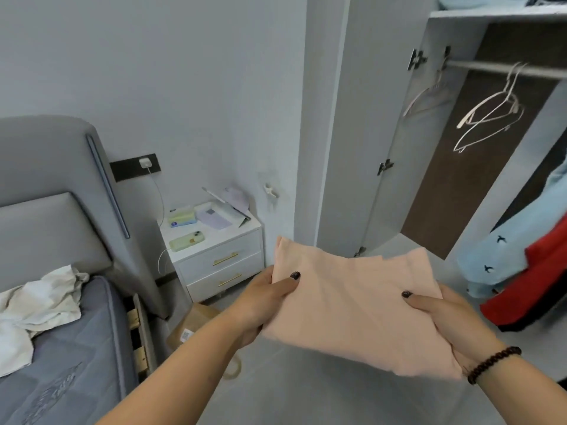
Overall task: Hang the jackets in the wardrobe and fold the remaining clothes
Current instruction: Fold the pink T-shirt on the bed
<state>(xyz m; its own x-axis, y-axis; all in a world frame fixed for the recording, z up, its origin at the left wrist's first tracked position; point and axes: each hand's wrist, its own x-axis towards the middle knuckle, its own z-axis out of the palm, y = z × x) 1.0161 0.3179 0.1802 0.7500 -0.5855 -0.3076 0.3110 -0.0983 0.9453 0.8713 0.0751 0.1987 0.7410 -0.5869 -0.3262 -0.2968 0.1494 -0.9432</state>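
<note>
The folded pink garment [352,305] was held flat in the air in front of the open wardrobe [399,148], just short of its floor, already reduced to a neat rectangle. The left hand [264,305] gripped its left edge, thumb lying on top and fingers tucked underneath, and the right hand [454,323] gripped the right edge in the same way, a bead bracelet [494,363] on that wrist. Judged from its tidy shape, the folding of this piece looked finished, and only putting it away remained. Inside the wardrobe, a light blue garment [515,237] and a red one [534,289] showed at the right side, apparently hanging already, though their hangers were out of view. Empty hangers [487,118] hung on the rail [503,69] above, so there was room for more. Some folded cloth could just be made out on the shelf above the rail, too cropped to identify. To the left of the wardrobe stood a nightstand [221,256], and farther left a bed [76,332] with a crumpled white garment [36,308] lying on the mattress, which seemed to be the work left to do. Whether any jackets remained to be hung could not be told.
</note>
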